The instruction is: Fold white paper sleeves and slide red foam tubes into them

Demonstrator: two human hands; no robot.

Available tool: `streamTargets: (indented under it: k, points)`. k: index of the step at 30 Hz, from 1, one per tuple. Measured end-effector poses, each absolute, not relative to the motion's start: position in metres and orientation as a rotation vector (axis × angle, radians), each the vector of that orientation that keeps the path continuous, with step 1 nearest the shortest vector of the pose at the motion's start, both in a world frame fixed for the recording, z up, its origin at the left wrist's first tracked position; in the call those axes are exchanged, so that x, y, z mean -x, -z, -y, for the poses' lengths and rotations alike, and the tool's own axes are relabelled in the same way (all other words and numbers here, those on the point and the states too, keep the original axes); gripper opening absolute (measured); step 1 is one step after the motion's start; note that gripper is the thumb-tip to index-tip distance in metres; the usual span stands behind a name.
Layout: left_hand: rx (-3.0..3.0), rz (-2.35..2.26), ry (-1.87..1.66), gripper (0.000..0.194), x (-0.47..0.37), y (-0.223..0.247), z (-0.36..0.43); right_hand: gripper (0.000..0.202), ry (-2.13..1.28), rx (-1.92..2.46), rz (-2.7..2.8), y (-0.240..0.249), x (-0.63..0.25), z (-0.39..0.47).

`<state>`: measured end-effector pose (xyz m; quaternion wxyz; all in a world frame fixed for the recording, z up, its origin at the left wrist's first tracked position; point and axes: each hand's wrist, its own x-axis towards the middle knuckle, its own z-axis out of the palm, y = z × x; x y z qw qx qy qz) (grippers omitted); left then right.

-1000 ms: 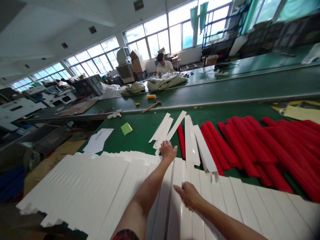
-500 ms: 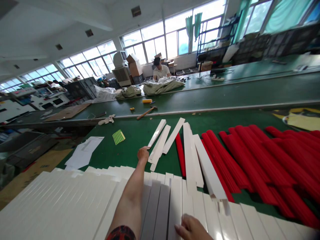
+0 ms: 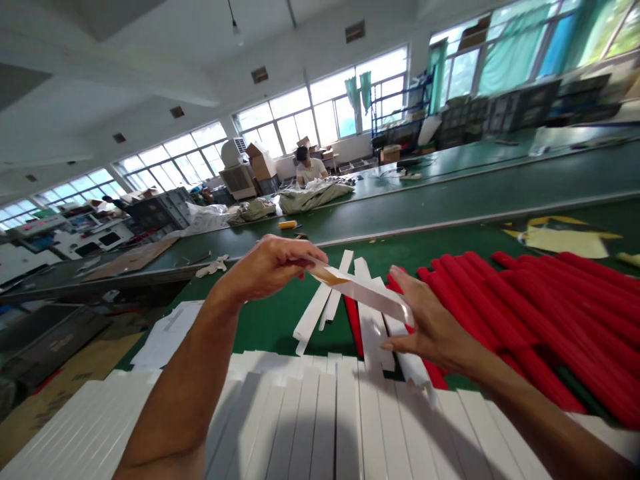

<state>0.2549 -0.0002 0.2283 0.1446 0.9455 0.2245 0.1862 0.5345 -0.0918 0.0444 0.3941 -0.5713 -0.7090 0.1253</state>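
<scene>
My left hand (image 3: 273,267) is closed on one end of a long narrow white cardboard box (image 3: 370,293), raised above the table. Brown inner card shows near that end. At the box's other end my right hand (image 3: 425,320) has its thumb and fingers spread apart, with the box end between them close to the palm; whether it touches is not clear. Below my hands lie rows of similar white boxes (image 3: 300,413), side by side. Several loose white boxes (image 3: 311,310) rest on the green table (image 3: 270,327) behind.
Red ribbed tubes (image 3: 530,313) are piled on the right. White paper sheets (image 3: 167,337) lie at the left. Across the far bench (image 3: 440,190) are a yellow roll (image 3: 287,225) and a greenish cloth bundle (image 3: 315,198), where another person (image 3: 311,170) sits.
My left hand has lifted a white box from the loose ones and brought it nearer. My right hand has risen from the box rows to its other end. The view has shifted right.
</scene>
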Motion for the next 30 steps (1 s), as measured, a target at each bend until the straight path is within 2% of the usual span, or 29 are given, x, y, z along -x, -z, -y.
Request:
streamTargets:
  k: [2, 5, 8, 10, 12, 14, 15, 19, 21, 25, 30]
  points:
    - [-2.722, -0.507, -0.501, 0.025, -0.281, -0.239, 0.012, 0.104, -0.688, 1.381, 1.836, -0.057, -0.545, 0.104]
    - [-2.637, -0.368, -0.435, 0.024, -0.319, -0.227, 0.017, 0.077, -1.205, 1.169, 1.741, -0.053, -0.553, 0.13]
    - [-2.373, -0.386, -0.555, 0.025, -0.353, -0.187, 0.018, 0.052, -1.332, 1.091, 1.565, -0.032, -0.552, 0.155]
    - [-2.114, -0.504, -0.781, 0.039, -0.372, -0.153, 0.024, 0.048, -1.28, 1.122, 1.415, -0.018, -0.55, 0.165]
    - [-1.867, -0.575, -0.909, 0.065, -0.389, -0.118, 0.035, 0.051, -1.217, 1.167, 1.3, -0.009, -0.549, 0.169]
    - [-1.694, -0.548, -0.853, 0.087, -0.402, -0.09, 0.049, 0.054, -1.143, 1.229, 1.277, -0.003, -0.549, 0.168]
    - [-1.636, -0.526, -0.809, 0.091, -0.408, -0.08, 0.056, 0.054, -1.095, 1.268, 1.289, 0.0, -0.548, 0.167]
    - [-1.571, -0.643, -0.911, 0.069, -0.42, -0.064, 0.065, 0.055, -1.064, 1.281, 1.456, 0.015, -0.555, 0.156]
    - [-1.587, -0.737, -1.037, 0.063, -0.421, -0.065, 0.06, 0.052, -0.946, 1.538, 1.484, 0.03, -0.567, 0.152]
    - [-1.598, -0.811, -1.223, 0.065, -0.422, -0.069, 0.053, 0.05, -0.365, 2.471, 1.054, 0.072, -0.605, 0.149]
    - [-1.696, -0.84, -1.303, 0.065, -0.442, -0.058, 0.072, 0.031, -0.389, 2.722, 1.052, 0.107, -0.63, 0.15]
